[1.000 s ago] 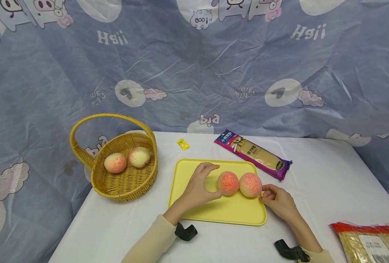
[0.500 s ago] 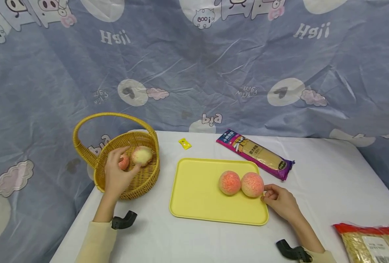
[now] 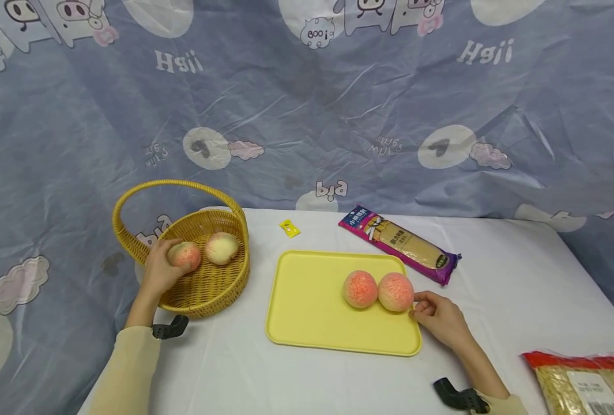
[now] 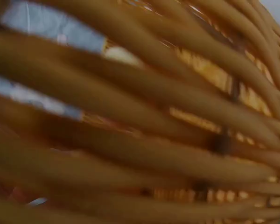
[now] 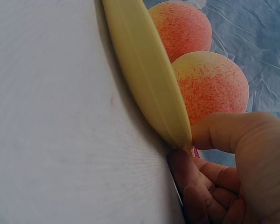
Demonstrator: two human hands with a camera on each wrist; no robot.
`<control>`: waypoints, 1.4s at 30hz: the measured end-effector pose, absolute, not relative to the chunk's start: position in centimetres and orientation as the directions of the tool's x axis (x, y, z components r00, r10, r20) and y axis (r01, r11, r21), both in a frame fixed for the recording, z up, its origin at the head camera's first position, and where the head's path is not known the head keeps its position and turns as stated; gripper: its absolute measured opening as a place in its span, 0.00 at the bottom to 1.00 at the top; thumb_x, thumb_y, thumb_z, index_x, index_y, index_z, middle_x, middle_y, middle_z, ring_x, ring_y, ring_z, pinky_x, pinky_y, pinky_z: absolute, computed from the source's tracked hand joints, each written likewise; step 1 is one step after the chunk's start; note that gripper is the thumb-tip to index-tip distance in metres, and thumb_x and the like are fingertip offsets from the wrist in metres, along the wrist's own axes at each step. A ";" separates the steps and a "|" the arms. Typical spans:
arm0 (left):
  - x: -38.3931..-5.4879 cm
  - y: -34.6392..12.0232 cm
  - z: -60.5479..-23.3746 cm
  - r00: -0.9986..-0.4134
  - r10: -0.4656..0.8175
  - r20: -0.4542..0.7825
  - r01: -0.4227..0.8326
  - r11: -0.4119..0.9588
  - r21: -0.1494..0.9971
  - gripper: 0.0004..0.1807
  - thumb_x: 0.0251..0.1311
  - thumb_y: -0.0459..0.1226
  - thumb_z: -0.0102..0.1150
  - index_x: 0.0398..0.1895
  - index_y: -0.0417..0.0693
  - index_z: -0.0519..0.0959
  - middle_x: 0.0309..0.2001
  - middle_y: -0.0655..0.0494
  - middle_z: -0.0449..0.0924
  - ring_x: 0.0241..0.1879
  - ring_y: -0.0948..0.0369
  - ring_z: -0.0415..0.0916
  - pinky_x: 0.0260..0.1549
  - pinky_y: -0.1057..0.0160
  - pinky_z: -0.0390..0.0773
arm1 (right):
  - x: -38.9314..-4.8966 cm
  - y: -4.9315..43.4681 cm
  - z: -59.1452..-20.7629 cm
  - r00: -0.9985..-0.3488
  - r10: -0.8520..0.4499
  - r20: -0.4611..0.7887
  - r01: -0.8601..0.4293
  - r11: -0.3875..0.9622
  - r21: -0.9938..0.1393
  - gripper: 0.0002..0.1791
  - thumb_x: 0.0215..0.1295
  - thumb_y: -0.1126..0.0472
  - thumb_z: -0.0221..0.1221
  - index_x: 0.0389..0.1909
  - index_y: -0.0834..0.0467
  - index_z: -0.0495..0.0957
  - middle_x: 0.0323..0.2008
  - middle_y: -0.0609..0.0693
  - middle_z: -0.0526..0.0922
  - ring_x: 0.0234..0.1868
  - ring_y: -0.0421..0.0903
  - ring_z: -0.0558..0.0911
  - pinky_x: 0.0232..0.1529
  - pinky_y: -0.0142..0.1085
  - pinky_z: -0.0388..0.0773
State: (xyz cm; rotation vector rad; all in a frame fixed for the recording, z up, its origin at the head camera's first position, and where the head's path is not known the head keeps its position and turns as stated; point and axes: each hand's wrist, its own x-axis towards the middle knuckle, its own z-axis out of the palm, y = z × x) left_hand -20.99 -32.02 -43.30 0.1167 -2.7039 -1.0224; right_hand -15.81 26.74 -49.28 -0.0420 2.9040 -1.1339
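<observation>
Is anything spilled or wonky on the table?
Nothing looks spilled or broken. Two small wonky things: the two peaches on the yellow tray are bunched toward its right end, leaving the left side bare, and the noodle packet lies slanted by the tray's far right corner.

The sleeves (image 3: 132, 369) are plain cream — the wrist-worn fittings (image 3: 170, 330) black, stubby and bent like elbows.
</observation>
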 end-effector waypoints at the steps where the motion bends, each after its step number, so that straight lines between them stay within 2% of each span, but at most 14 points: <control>1: -21.1 -32.1 -43.5 -0.970 -0.155 0.189 0.006 0.757 0.653 0.35 0.48 0.30 0.68 0.63 0.31 0.69 0.63 0.30 0.62 0.64 0.34 0.57 0.58 0.32 0.60 | -15.8 26.7 -49.3 -0.999 -0.036 -0.010 -0.020 0.736 -0.677 0.19 0.57 0.61 0.65 0.49 0.63 0.79 0.28 0.48 0.78 0.25 0.35 0.72 0.29 0.29 0.66; 8: -22.0 -31.9 -44.6 -0.973 -0.130 0.190 -0.001 0.827 0.562 0.41 0.44 0.29 0.70 0.64 0.31 0.64 0.63 0.27 0.57 0.63 0.31 0.54 0.58 0.31 0.59 | -15.9 26.7 -49.2 -1.000 -0.031 -0.006 -0.018 0.739 -0.674 0.19 0.57 0.61 0.65 0.49 0.63 0.79 0.28 0.48 0.78 0.25 0.35 0.72 0.30 0.29 0.66; 12: -22.0 -31.7 -44.9 -0.971 -0.165 0.175 -0.048 0.846 0.530 0.42 0.42 0.27 0.70 0.64 0.34 0.61 0.62 0.26 0.55 0.59 0.30 0.60 0.56 0.31 0.64 | -15.8 26.7 -49.2 -0.999 -0.035 -0.018 -0.014 0.737 -0.675 0.19 0.57 0.61 0.65 0.49 0.64 0.79 0.28 0.48 0.77 0.25 0.35 0.72 0.30 0.29 0.66; 16: -22.0 -31.6 -45.0 -0.966 -0.185 0.179 -0.068 0.854 0.516 0.40 0.43 0.28 0.70 0.61 0.34 0.61 0.58 0.26 0.57 0.54 0.30 0.64 0.53 0.31 0.67 | -15.8 26.7 -49.2 -0.999 -0.032 -0.016 -0.013 0.741 -0.671 0.19 0.57 0.60 0.65 0.49 0.64 0.79 0.28 0.48 0.77 0.25 0.35 0.72 0.30 0.29 0.66; 26: -21.9 -31.5 -44.9 -0.958 -0.176 0.229 -0.050 0.882 0.469 0.39 0.38 0.26 0.72 0.56 0.31 0.63 0.52 0.26 0.68 0.52 0.30 0.66 0.52 0.33 0.66 | -15.7 26.7 -49.3 -0.999 -0.040 0.003 -0.031 0.739 -0.673 0.19 0.56 0.60 0.65 0.48 0.64 0.79 0.28 0.47 0.78 0.25 0.34 0.72 0.29 0.29 0.66; 32: -21.6 -31.5 -44.8 -0.957 -0.183 0.224 -0.066 0.891 0.449 0.39 0.36 0.31 0.75 0.52 0.32 0.64 0.48 0.28 0.70 0.48 0.32 0.68 0.47 0.36 0.69 | -15.9 26.7 -49.4 -0.999 -0.039 -0.001 -0.028 0.742 -0.670 0.18 0.57 0.61 0.65 0.48 0.63 0.79 0.28 0.47 0.77 0.25 0.35 0.71 0.30 0.29 0.66; 37: -21.1 -31.3 -44.3 -0.940 -0.244 0.238 -0.092 0.855 0.511 0.40 0.37 0.34 0.75 0.54 0.29 0.64 0.49 0.28 0.71 0.50 0.33 0.68 0.47 0.36 0.69 | -15.8 26.6 -49.4 -0.999 -0.036 -0.006 -0.023 0.737 -0.675 0.19 0.57 0.61 0.65 0.49 0.63 0.79 0.28 0.47 0.77 0.25 0.35 0.71 0.30 0.29 0.66; 42: -19.8 -30.4 -43.0 -0.897 -0.337 0.285 -0.075 0.752 0.654 0.38 0.42 0.34 0.74 0.56 0.32 0.65 0.51 0.30 0.73 0.51 0.35 0.70 0.54 0.36 0.63 | -15.8 26.8 -49.4 -0.999 -0.037 -0.001 -0.027 0.737 -0.676 0.18 0.57 0.61 0.65 0.48 0.63 0.79 0.27 0.47 0.77 0.25 0.35 0.71 0.29 0.29 0.66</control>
